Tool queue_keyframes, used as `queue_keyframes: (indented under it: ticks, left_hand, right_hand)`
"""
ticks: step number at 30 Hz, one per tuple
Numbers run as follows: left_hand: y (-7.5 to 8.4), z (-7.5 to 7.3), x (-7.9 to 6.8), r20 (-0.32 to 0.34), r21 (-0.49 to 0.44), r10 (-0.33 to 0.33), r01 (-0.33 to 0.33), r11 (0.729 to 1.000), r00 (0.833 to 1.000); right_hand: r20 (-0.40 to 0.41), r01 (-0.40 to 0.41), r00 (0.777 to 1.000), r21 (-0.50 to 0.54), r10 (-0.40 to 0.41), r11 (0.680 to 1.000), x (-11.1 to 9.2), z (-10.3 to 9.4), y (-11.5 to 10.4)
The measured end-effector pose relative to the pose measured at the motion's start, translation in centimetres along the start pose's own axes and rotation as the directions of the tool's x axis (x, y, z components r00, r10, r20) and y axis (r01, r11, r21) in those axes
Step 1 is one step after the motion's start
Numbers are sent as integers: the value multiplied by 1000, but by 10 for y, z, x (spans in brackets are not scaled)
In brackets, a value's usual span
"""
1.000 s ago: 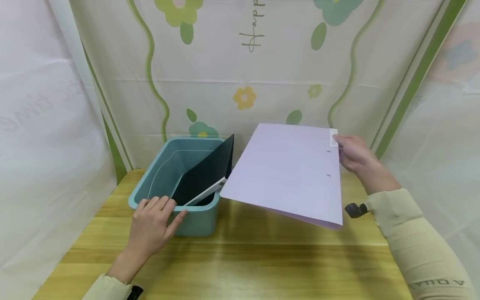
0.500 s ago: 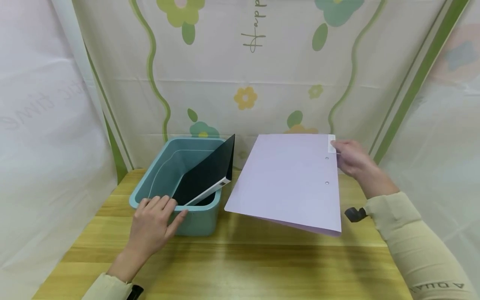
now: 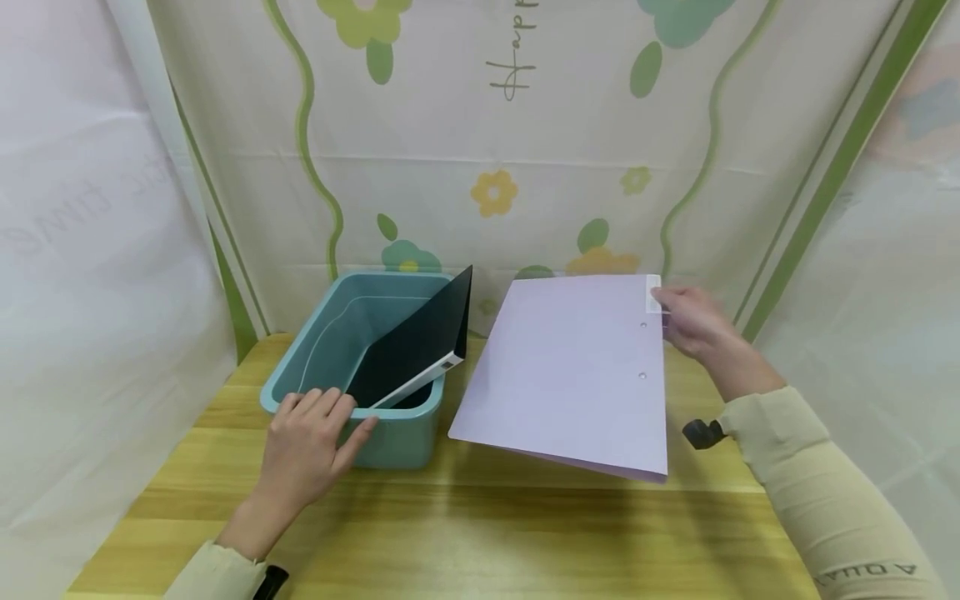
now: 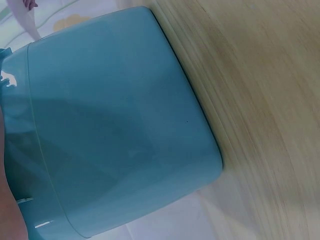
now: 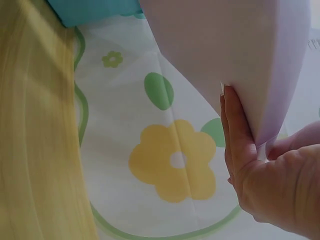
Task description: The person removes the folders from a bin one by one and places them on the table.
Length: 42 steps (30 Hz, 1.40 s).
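Note:
My right hand (image 3: 696, 323) grips a lilac file folder (image 3: 562, 383) by the white label on its spine and holds it tilted above the table. In the right wrist view, fingers lie along one side of the folder (image 5: 220, 45) and the thumb is on the other. On the left, my left hand (image 3: 303, 454) grips the front rim of a blue-green plastic bin (image 3: 296, 367). A black folder (image 3: 416, 337) with a white edge leans inside the bin, its upper corner sticking out over the right rim. The left wrist view is mostly the bin's outer wall (image 4: 115, 120).
The bin stands on a wooden table (image 3: 480, 542). Behind it hangs a pale curtain (image 3: 420, 167) printed with flowers and green lines. More pale cloth (image 3: 97, 292) closes off the left side, and similar cloth is on the right.
My right hand has brought the lilac folder lower and a little left, so its far edge sits lower against the curtain. The left hand stays on the bin's rim.

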<state>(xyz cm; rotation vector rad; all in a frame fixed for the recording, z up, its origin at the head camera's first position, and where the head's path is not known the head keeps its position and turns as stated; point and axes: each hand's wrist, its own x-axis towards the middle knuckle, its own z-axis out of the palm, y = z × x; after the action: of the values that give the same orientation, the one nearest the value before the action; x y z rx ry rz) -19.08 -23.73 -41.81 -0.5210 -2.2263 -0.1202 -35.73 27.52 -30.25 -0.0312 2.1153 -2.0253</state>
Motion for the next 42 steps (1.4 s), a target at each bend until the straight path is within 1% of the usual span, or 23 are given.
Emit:
queue_keyframes:
  ticks: [5, 11, 19, 30, 39, 42]
  left_hand:
    - [0, -1, 0, 12, 4, -8, 8, 1000, 1000]
    - [0, -1, -1, 9, 4, -10, 9, 1000, 1000]
    - [-1, -2, -1, 24, 1, -20, 20, 1000, 1000]
    - [-1, -3, -2, 27, -2, -23, 23, 1000, 999]
    - [-2, -2, -3, 4, -2, -14, 14, 1000, 1000]
    - [-1, -2, -3, 8, -2, -16, 16, 1000, 1000]
  right_hand:
    - [-3, 3, 1000, -14, -3, 1000, 2, 4, 6]
    - [13, 7, 1000, -65, -7, 998, 5, 9, 15]
    - [28, 39, 999, -102, -37, 994, 10, 16, 27]
    - [30, 38, 999, -77, -36, 996, 14, 26, 37]
    - [35, 28, 999, -102, -24, 994, 19, 37, 41]
    - [37, 30, 999, -106, -27, 994, 20, 41, 41]
